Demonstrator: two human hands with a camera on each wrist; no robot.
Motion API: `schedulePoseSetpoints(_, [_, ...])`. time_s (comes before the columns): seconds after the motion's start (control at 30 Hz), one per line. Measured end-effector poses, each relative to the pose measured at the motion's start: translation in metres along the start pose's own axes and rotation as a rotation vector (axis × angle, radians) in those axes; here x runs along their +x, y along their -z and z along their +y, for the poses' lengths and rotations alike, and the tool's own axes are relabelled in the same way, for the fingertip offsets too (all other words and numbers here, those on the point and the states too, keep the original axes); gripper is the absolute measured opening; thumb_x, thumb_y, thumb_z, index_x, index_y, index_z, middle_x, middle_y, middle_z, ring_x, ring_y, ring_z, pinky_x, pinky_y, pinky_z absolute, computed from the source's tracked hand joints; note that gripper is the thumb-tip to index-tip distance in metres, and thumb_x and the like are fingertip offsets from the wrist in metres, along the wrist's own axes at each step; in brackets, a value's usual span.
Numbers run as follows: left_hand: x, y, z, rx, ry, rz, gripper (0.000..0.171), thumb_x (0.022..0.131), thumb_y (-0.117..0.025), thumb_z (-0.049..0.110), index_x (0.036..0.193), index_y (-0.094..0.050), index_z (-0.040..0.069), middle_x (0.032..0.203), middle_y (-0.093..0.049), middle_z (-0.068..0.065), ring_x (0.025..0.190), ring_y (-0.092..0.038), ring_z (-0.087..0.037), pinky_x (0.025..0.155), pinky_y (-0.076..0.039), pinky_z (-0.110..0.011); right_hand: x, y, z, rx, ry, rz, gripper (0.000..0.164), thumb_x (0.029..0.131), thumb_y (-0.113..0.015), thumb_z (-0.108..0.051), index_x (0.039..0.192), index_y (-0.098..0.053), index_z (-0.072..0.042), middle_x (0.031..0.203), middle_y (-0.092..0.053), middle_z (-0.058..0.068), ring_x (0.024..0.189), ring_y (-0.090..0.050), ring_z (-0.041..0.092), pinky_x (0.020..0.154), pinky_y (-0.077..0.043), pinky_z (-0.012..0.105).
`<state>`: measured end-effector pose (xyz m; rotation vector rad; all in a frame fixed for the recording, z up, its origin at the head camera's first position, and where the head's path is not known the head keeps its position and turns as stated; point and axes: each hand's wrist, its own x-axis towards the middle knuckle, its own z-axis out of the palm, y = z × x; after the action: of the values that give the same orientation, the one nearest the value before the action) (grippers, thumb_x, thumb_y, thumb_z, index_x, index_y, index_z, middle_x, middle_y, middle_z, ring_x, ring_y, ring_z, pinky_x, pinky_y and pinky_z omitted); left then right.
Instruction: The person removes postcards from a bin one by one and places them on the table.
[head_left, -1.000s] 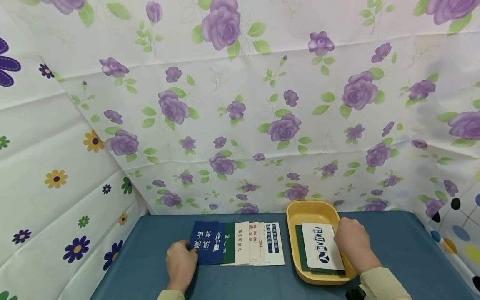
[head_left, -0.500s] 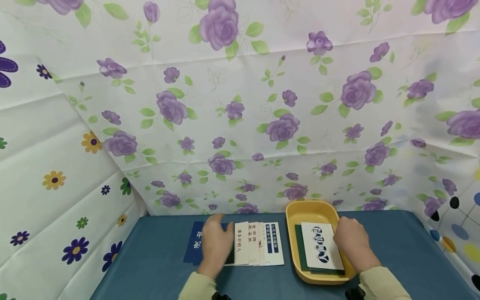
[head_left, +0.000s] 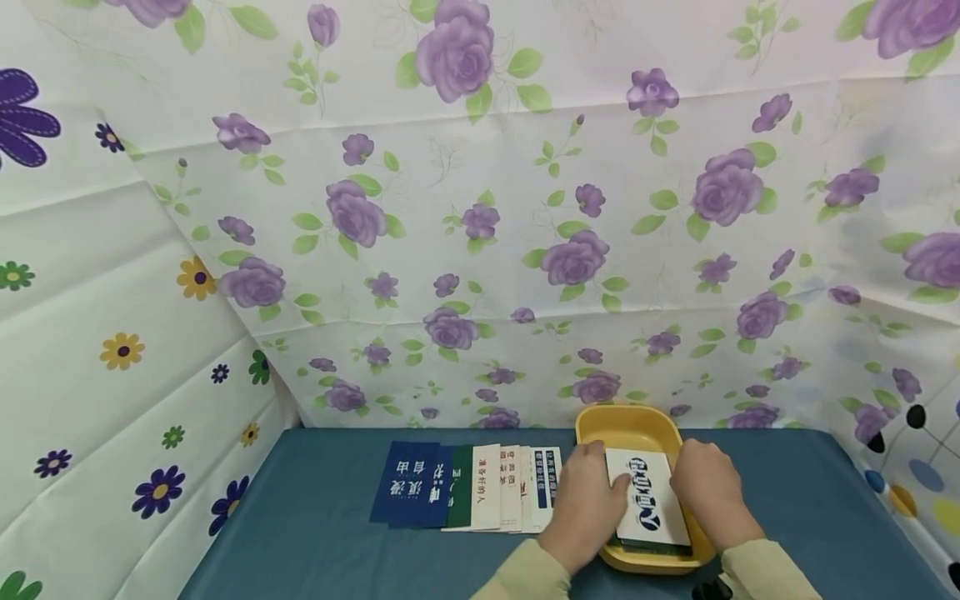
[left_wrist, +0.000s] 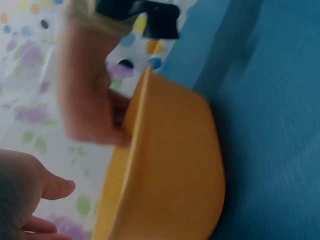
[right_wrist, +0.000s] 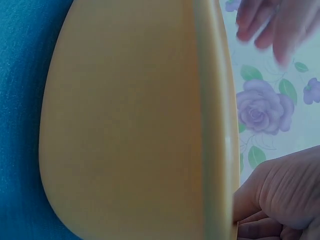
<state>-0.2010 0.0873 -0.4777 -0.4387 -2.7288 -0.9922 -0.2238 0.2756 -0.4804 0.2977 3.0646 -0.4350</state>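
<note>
Inside the yellow plastic basin (head_left: 626, 416) on the table's right side lies a white card with dark blue lettering (head_left: 645, 500), over dark green ones. My left hand (head_left: 588, 504) is over the basin's left side, fingers extended and thumb apart, beside that white card. In the left wrist view the left hand (left_wrist: 25, 197) shows nothing between its fingers. My right hand (head_left: 712, 492) reaches over the right rim with bent fingers. In the right wrist view the rim hides the right hand's (right_wrist: 285, 200) fingertips, so I cannot tell what they hold.
Left of the basin, a row of overlapping cards lies on the blue table (head_left: 315, 508): dark blue cards (head_left: 405, 483), a green card (head_left: 461, 492), a cream card (head_left: 486, 487) and a white card with blue strips (head_left: 545, 492). A flowered sheet (head_left: 450, 250) hangs behind the table.
My left hand has moved right, from the blue cards at the row's left end, across the row, to the basin. My right hand has stayed at the basin's right rim.
</note>
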Motion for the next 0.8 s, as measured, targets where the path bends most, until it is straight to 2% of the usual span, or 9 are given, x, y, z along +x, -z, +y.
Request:
schedulePoseSetpoints(0.13, [0.003,-0.022,0.012,0.074,-0.005,-0.027,0.045,0.084,-0.067,0.040,0.115,-0.057,0.008,0.101,-0.055,-0.001,0.091,-0.053,-0.008,0.075,-0.046,-0.022,0.000,0.000,0.002,0.003,0.008,0.004,0.009,0.082,-0.057,-0.002,0.082,-0.058,0.007,0.066,-0.054,0.012,0.056,-0.055,0.024,0.048,-0.048,0.040])
schedulePoseSetpoints(0.3, [0.005,-0.040,0.014,0.146,0.004,-0.068,0.043,0.083,-0.068,0.040,0.110,-0.058,0.009,0.098,-0.052,0.000,0.089,-0.049,-0.007,0.074,-0.044,-0.020,0.000,0.000,0.002,0.014,0.010,0.007,0.008,0.082,-0.056,-0.002,0.081,-0.057,0.006,0.065,-0.052,0.011,0.054,-0.054,0.023,0.047,-0.047,0.039])
schedulePoseSetpoints(0.4, [0.003,-0.046,0.013,0.162,0.044,-0.108,0.050,0.079,-0.072,0.040,0.112,-0.056,0.005,0.098,-0.051,-0.004,0.089,-0.048,-0.009,0.074,-0.044,-0.021,-0.002,0.000,0.000,0.021,0.012,0.006,0.008,0.083,-0.054,-0.001,0.080,-0.056,0.005,0.063,-0.051,0.011,0.053,-0.053,0.023,0.046,-0.046,0.037])
schedulePoseSetpoints(0.53, [0.004,-0.051,0.012,0.187,0.099,-0.161,0.068,0.074,-0.075,0.045,0.121,-0.051,0.002,0.105,-0.052,-0.009,0.093,-0.049,-0.012,0.077,-0.045,-0.023,-0.002,0.001,-0.001,0.019,0.023,0.018,0.008,0.084,-0.054,-0.001,0.079,-0.056,0.005,0.063,-0.051,0.011,0.053,-0.053,0.023,0.046,-0.046,0.037])
schedulePoseSetpoints(0.63, [0.005,-0.056,0.013,0.272,0.103,-0.187,0.079,0.072,-0.073,0.054,0.125,-0.049,0.001,0.104,-0.053,-0.009,0.092,-0.049,-0.013,0.078,-0.045,-0.023,-0.003,0.002,-0.001,0.013,0.032,0.027,0.008,0.083,-0.055,-0.001,0.078,-0.055,0.005,0.063,-0.051,0.011,0.052,-0.053,0.023,0.046,-0.046,0.037])
schedulePoseSetpoints(0.73, [0.005,-0.061,0.015,0.383,0.095,-0.201,0.085,0.070,-0.070,0.062,0.122,-0.050,-0.001,0.097,-0.052,-0.009,0.085,-0.049,-0.013,0.074,-0.045,-0.023,-0.003,0.003,0.000,0.014,0.034,0.023,0.009,0.083,-0.055,-0.001,0.077,-0.055,0.004,0.062,-0.051,0.011,0.052,-0.053,0.023,0.045,-0.045,0.037])
schedulePoseSetpoints(0.8, [0.004,-0.065,0.016,0.423,0.107,-0.210,0.086,0.069,-0.068,0.066,0.120,-0.050,-0.001,0.092,-0.049,-0.007,0.080,-0.047,-0.012,0.071,-0.046,-0.023,-0.004,0.002,0.001,0.018,0.032,0.011,0.009,0.084,-0.054,-0.001,0.077,-0.055,0.004,0.062,-0.050,0.010,0.052,-0.053,0.023,0.045,-0.044,0.036])
